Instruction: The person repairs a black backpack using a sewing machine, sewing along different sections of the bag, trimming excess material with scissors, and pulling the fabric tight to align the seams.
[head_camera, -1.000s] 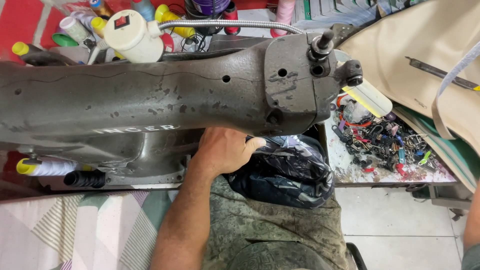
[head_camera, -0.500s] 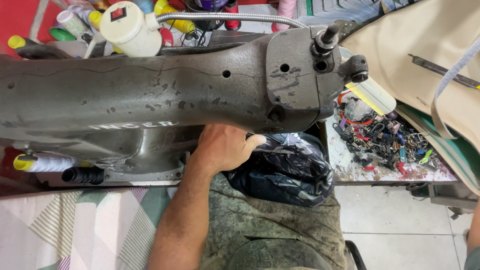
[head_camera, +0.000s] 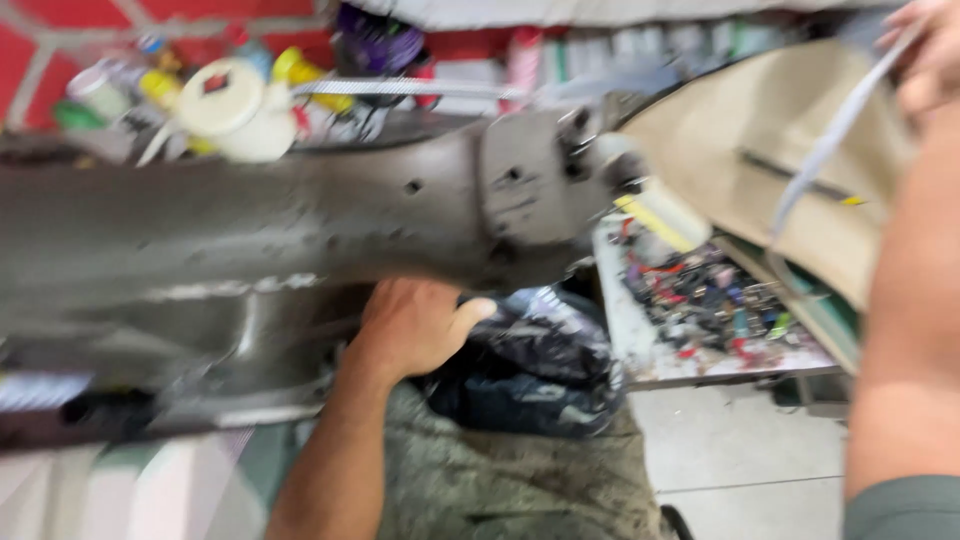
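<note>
Just above the left hand (head_camera: 415, 325), the sewing machine arm (head_camera: 300, 215) is seen as worn, dull grey metal, scuffed and matt. Beside the thumb, a black bag (head_camera: 540, 360) is shown in glossy, crinkled plastic. Near the right hand (head_camera: 930, 50), tan sheet material (head_camera: 790, 150) is seen, smooth and matt, possibly leather; blur hides its grain.

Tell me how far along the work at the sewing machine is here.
Done: nothing sewn shows. In hand: the left hand reaches under the grey sewing machine arm beside the black plastic bag; the right hand, raised at top right, is at a grey strap over tan material. Its grip is too blurred to judge. Left: the tan material is not under the machine yet.
</note>
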